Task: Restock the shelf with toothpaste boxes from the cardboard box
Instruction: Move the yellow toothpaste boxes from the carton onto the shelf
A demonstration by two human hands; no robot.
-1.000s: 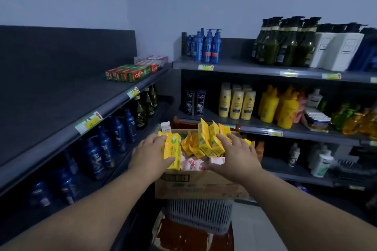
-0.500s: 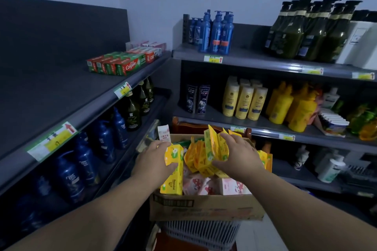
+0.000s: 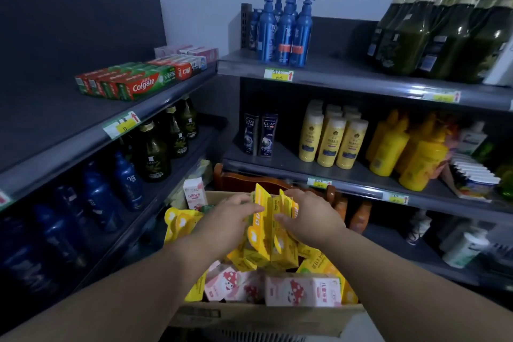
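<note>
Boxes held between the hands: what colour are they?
The boxes are yellow, clearest in the head view.

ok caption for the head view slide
Left hand and right hand hold yellow toothpaste boxes in the cardboard box, Colgate boxes shelved left.

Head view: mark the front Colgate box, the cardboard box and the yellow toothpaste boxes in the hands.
Colgate box [image 3: 138, 85]: head view, red front face.
cardboard box [image 3: 263, 316]: head view, near wall.
yellow toothpaste boxes [image 3: 277, 247]: head view, body of the front box.

Printed on front red-and-green toothpaste box, upper left shelf: "Colgate". Printed on two dark bottles, middle shelf: "CLEAR".
</note>
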